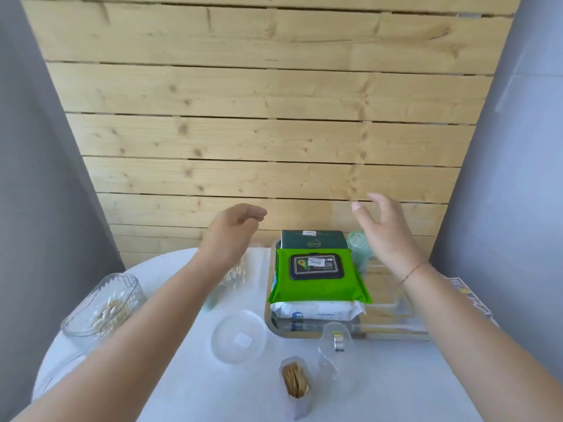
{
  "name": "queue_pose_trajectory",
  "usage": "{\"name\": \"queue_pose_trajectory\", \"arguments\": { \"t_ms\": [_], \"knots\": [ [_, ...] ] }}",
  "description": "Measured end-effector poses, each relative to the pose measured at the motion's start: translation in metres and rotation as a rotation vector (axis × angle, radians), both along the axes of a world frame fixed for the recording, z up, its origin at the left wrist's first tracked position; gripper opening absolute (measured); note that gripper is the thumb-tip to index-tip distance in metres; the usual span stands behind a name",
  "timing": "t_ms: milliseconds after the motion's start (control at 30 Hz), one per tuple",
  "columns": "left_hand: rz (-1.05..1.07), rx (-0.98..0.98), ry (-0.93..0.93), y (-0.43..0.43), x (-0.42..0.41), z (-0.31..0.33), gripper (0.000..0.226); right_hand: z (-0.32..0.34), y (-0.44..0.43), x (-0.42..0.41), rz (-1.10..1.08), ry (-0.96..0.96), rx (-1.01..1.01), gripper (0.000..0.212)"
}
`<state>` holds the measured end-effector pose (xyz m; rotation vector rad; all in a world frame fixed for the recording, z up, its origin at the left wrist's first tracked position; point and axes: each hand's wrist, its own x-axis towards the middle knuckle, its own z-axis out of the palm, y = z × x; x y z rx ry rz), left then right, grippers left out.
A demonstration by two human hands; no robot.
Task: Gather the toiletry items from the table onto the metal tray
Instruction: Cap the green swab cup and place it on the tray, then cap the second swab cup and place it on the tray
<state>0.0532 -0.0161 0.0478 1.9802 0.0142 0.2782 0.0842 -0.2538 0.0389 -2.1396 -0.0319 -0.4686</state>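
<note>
A metal tray (pixel 269 318) stands at the back of the white round table (pixel 380 385). On it a green wet-wipe pack (pixel 320 287) lies on top of a white wipe pack (pixel 316 310), with a dark green box (pixel 313 239) and a pale green roll (pixel 359 248) behind. My left hand (pixel 234 229) hovers above the table left of the tray, fingers loosely curled, holding nothing. My right hand (pixel 384 223) hovers above the tray's right side, fingers spread and empty. A clear jar of toothpicks (pixel 295 379), a clear round lid (pixel 239 336) and a clear container (pixel 336 342) sit in front.
A glass box of cotton swabs (pixel 103 306) stands at the left table edge. More cotton swabs in a clear holder (pixel 236 274) show under my left wrist. A printed card (pixel 469 295) lies at the right edge. A wooden plank wall rises behind.
</note>
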Motion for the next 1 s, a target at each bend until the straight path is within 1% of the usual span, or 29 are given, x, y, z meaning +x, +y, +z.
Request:
{"name": "queue_pose_trajectory", "arguments": {
  "t_ms": [100,167,233,267,300,367,433,500,600,667,767,833,867,933,1000],
  "knots": [
    [0.026,-0.081,-0.036,0.024,-0.054,-0.012,0.036,0.012,0.018,-0.058,0.162,-0.058,-0.063,0.042],
    [0.02,-0.114,-0.006,0.027,-0.081,-0.03,0.037,0.007,0.022,-0.088,0.264,-0.001,-0.074,0.037],
    [-0.045,-0.127,0.053,0.025,-0.108,-0.054,0.037,-0.011,0.024,-0.113,0.314,0.07,-0.117,0.037],
    [-0.107,-0.093,0.082,0.021,-0.119,-0.068,0.04,-0.021,0.022,-0.121,0.312,0.099,-0.144,0.039],
    [-0.177,-0.047,0.109,0.016,-0.128,-0.082,0.048,-0.031,0.02,-0.127,0.308,0.139,-0.156,0.043],
    [-0.291,0.008,0.181,0.006,-0.145,-0.107,0.071,-0.053,0.017,-0.14,0.317,0.254,-0.123,0.058],
    [-0.331,0.031,0.252,-0.003,-0.152,-0.123,0.085,-0.068,0.014,-0.151,0.34,0.331,-0.101,0.071],
    [-0.332,0.114,0.234,-0.01,-0.148,-0.129,0.09,-0.074,0.01,-0.155,0.358,0.361,-0.113,0.079],
    [-0.304,0.173,0.222,-0.013,-0.148,-0.135,0.088,-0.085,0.005,-0.158,0.379,0.389,-0.175,0.086],
    [-0.264,0.198,0.188,-0.006,-0.15,-0.135,0.083,-0.091,0.011,-0.156,0.406,0.355,-0.229,0.088],
    [-0.203,0.201,0.101,0.006,-0.147,-0.134,0.071,-0.097,0.018,-0.153,0.378,0.328,-0.225,0.081],
    [-0.143,0.15,0.049,0.011,-0.145,-0.131,0.065,-0.098,0.02,-0.151,0.346,0.314,-0.205,0.072],
    [-0.098,0.111,0.013,0.013,-0.142,-0.129,0.062,-0.098,0.02,-0.151,0.333,0.306,-0.198,0.069],
    [0.058,0.033,-0.063,0.02,-0.13,-0.124,0.061,-0.095,0.019,-0.151,0.296,0.28,-0.165,0.065],
    [0.234,-0.01,-0.086,0.033,-0.108,-0.122,0.072,-0.091,0.019,-0.153,0.223,0.229,-0.087,0.062]
  ]
}}
